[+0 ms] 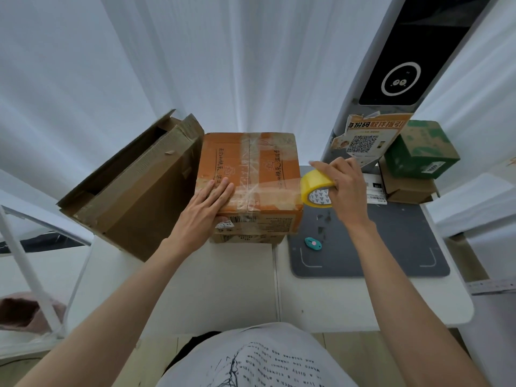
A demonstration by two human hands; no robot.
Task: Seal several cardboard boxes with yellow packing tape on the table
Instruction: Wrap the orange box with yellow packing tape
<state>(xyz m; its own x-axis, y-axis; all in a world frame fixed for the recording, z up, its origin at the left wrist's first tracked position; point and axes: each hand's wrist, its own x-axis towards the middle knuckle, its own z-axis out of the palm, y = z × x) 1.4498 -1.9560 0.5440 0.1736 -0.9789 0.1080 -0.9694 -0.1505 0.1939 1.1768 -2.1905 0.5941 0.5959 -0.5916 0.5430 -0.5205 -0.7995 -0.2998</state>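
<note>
Head view: keep left hand (208, 203) flat on orange box (251, 174), right hand (342, 185) gripping tape roll (317, 191), pulling taut.

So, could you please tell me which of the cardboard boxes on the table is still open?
The large plain brown box at the left, leaning against the orange box; its top flaps gape, while the others are closed.

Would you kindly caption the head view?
Left hand steadies orange box; right hand pulls yellow tape roll across it.

Orange box (251, 174) upright, flaps closed — yellow tape roll (317, 188) beside it.
</note>
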